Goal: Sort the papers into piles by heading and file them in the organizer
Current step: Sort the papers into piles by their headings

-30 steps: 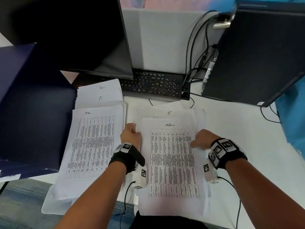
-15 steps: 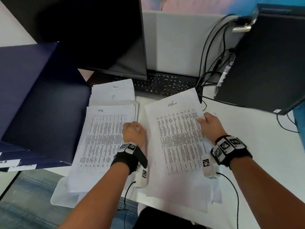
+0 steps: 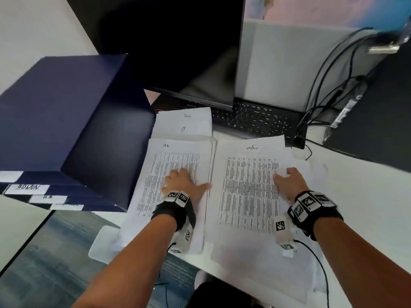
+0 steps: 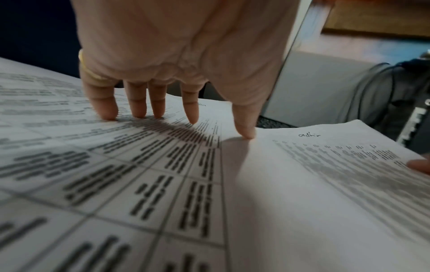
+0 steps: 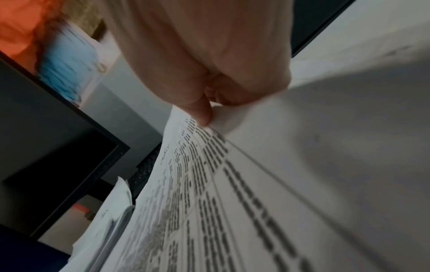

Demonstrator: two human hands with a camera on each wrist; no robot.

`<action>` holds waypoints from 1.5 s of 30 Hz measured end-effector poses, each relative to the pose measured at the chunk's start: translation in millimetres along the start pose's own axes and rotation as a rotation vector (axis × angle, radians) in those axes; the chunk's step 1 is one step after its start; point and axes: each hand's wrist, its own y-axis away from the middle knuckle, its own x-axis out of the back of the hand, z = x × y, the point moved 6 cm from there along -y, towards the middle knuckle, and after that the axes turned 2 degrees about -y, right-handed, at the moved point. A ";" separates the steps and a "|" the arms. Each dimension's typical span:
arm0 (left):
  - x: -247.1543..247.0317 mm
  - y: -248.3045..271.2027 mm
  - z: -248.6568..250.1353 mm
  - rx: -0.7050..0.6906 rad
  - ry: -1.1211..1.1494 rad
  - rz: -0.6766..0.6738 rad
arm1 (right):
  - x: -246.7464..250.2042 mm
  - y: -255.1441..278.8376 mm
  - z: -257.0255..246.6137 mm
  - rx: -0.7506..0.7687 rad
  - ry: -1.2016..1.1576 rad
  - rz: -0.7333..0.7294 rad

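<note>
My right hand point(image 3: 287, 181) pinches the right edge of a printed sheet headed "admin" point(image 3: 249, 185), thumb on top, in the right wrist view point(image 5: 209, 110) too. That sheet is lifted off the unsorted stack point(image 3: 300, 263) below it. My left hand point(image 3: 182, 183) lies with straight fingers point(image 4: 137, 108) pressing on the pile headed "HR" point(image 3: 169, 170), thumb touching the admin sheet's left margin point(image 4: 302, 184). Behind the HR pile lie sheets headed "IT" point(image 3: 183, 130) and "Admin" point(image 3: 188, 115). The dark blue organizer point(image 3: 66, 130) stands at the left, its front labels reading ADMIN and HR.
A dark monitor point(image 3: 178, 45) and black keyboard point(image 3: 255, 118) stand behind the papers. A black computer case point(image 3: 378, 118) with hanging cables point(image 3: 322, 85) is at the right. The white desk point(image 3: 367, 196) ends near my body; a white tray point(image 3: 102, 243) pokes out under the HR pile.
My right hand has lifted the admin sheet off the stack and carried it leftward next to the HR pile. My left hand has moved from the stack's edge onto the HR pile.
</note>
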 end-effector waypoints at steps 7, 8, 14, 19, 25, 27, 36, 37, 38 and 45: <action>-17.9 -3.7 18.6 0.013 -0.124 -0.033 | -2.2 -2.0 9.6 0.018 0.191 -0.082; -18.7 -4.1 20.7 0.015 -0.130 -0.037 | -2.9 -3.8 11.2 0.012 0.170 -0.090; -7.2 -16.2 40.5 -0.097 -0.243 0.019 | -2.4 -11.1 14.6 0.022 0.305 -0.055; -1.3 -27.9 56.5 -0.114 -0.174 -0.021 | 2.5 -9.1 19.0 -0.086 0.282 -0.065; 2.8 -32.8 66.5 -0.336 -0.116 -0.042 | -2.3 -5.6 6.3 0.085 0.665 -0.087; 5.4 -32.3 61.8 -0.376 -0.138 -0.052 | -4.8 -7.4 8.0 0.141 0.656 -0.142; 9.9 -35.8 62.4 -0.267 -0.167 -0.001 | -6.5 6.7 0.2 0.106 0.739 -0.188; 9.2 -37.1 64.5 -0.272 -0.168 0.007 | -5.4 3.7 2.5 0.082 0.704 -0.176; 8.8 -39.0 66.0 -0.275 -0.169 0.017 | -6.6 3.5 2.4 0.101 0.629 -0.152; 24.4 -40.9 55.3 -0.253 -0.034 0.045 | 3.8 -0.4 15.4 -0.031 0.181 -0.050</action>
